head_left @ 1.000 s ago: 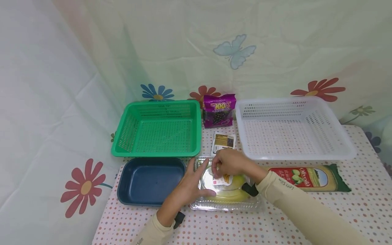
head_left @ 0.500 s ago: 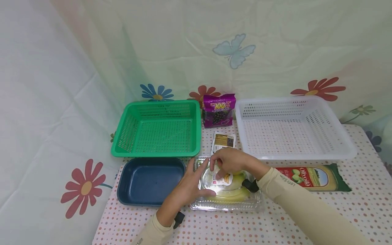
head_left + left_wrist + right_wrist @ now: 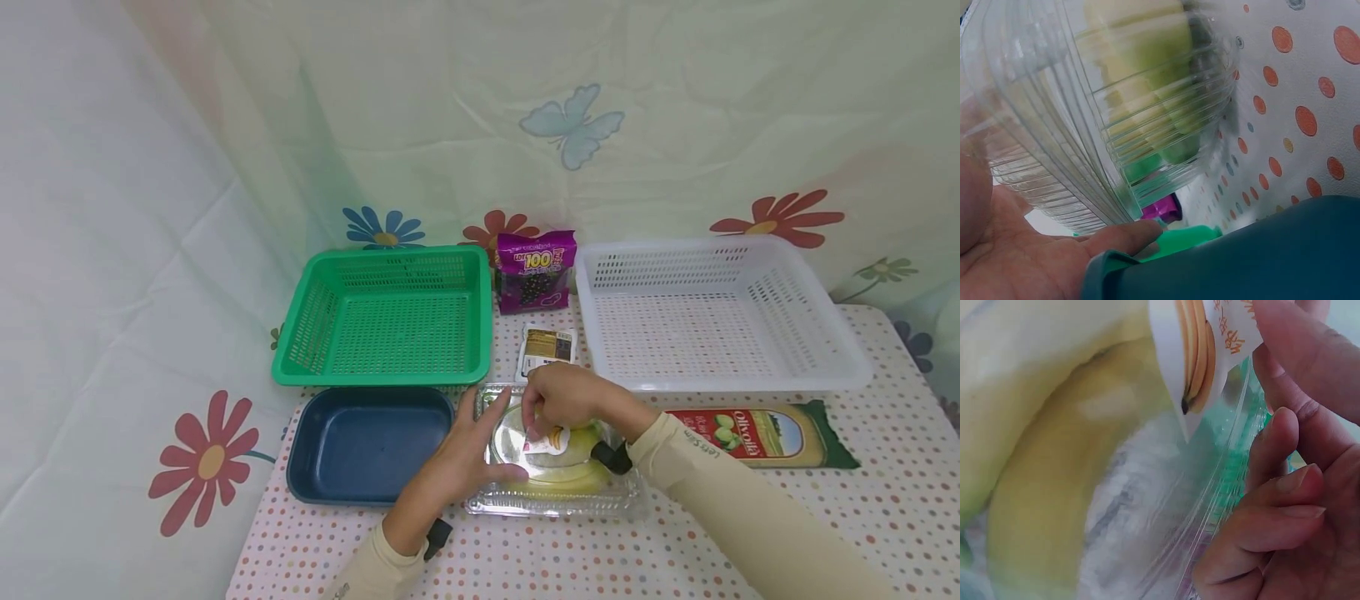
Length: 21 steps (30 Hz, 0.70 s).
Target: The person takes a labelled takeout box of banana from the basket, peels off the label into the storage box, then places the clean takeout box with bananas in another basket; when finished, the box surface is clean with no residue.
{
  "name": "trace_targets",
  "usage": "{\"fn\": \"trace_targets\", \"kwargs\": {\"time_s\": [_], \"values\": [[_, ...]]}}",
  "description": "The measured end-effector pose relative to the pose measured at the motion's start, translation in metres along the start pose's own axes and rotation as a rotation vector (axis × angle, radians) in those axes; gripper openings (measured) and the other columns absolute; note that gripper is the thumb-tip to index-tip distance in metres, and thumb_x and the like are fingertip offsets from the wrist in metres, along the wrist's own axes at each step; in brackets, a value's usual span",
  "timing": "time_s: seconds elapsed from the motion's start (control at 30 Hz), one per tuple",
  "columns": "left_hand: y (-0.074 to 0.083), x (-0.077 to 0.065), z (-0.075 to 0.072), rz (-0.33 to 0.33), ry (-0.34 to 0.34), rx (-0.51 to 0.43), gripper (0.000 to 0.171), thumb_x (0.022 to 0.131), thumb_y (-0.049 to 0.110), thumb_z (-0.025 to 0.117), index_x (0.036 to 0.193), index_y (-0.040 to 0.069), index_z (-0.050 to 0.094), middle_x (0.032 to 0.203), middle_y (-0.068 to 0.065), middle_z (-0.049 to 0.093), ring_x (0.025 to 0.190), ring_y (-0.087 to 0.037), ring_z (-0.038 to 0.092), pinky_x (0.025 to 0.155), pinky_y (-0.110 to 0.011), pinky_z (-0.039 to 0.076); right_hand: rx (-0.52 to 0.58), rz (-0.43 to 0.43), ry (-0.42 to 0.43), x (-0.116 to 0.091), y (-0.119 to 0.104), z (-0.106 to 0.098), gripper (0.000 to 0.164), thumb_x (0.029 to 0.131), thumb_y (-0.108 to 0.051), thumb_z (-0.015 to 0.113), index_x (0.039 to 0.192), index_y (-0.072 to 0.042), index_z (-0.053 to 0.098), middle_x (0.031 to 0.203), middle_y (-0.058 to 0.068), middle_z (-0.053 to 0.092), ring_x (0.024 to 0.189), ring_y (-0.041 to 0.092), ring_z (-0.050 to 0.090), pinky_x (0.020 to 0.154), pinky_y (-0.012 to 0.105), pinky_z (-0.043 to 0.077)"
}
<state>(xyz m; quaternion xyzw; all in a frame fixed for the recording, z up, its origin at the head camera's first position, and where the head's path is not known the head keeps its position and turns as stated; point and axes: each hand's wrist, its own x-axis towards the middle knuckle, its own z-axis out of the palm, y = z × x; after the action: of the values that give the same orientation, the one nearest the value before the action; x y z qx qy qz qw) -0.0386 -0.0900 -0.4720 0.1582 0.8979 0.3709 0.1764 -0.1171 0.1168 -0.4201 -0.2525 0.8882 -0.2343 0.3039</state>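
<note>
Now the right hand (image 3: pixel 567 394) pinches the printed label (image 3: pixel 553 442) between thumb and finger, over a clear container (image 3: pixel 525 505) of bananas (image 3: pixel 1047 462). That container sits on the dotted surface (image 3: pixel 600 567) beside the blue basin (image 3: pixel 371 446), its left end touched by the left hand (image 3: pixel 465 452), fingers and thumb spread wide.

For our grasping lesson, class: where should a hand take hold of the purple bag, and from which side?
Probably by the thin top edge of the purple bag, from above: it stands upright, and the green basket and white basket crowd its sides.
</note>
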Motion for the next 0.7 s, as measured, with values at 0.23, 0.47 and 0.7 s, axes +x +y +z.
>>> {"fn": "trace_targets", "kwargs": {"time_s": [0.23, 0.47, 0.7], "values": [[0.001, 0.000, 0.000, -0.015, -0.006, -0.002, 0.112, 0.077, 0.047, 0.086, 0.165, 0.033, 0.018, 0.171, -0.019, -0.002, 0.152, -0.051, 0.019, 0.112, -0.064, 0.041, 0.067, -0.036, -0.037, 0.002, 0.005, -0.004, 0.013, 0.077, -0.020, 0.087, 0.073, -0.022, 0.075, 0.080, -0.005, 0.057, 0.075, 0.013, 0.051, 0.069, 0.029, 0.043], [0.000, 0.000, 0.000, -0.021, -0.010, -0.009, 0.112, 0.077, 0.048, 0.086, 0.165, 0.034, 0.017, 0.172, -0.017, -0.002, 0.152, -0.051, 0.019, 0.112, -0.064, 0.040, 0.147, -0.060, -0.066, 0.003, 0.009, -0.007, 0.011, 0.075, -0.016, 0.087, 0.074, -0.017, 0.076, 0.082, -0.003, 0.057, 0.076, 0.014, 0.050, 0.067, 0.028, 0.045], [0.000, 0.001, 0.000, -0.014, -0.005, 0.000, 0.113, 0.077, 0.047, 0.087, 0.164, 0.038, 0.015, 0.171, -0.018, -0.002, 0.152, -0.051, 0.020, 0.112, -0.063, 0.041, 0.196, -0.087, -0.109, 0.004, 0.013, -0.010, 0.009, 0.076, -0.016, 0.086, 0.078, -0.015, 0.077, 0.085, -0.001, 0.059, 0.079, 0.014, 0.052, 0.071, 0.029, 0.047]]}}
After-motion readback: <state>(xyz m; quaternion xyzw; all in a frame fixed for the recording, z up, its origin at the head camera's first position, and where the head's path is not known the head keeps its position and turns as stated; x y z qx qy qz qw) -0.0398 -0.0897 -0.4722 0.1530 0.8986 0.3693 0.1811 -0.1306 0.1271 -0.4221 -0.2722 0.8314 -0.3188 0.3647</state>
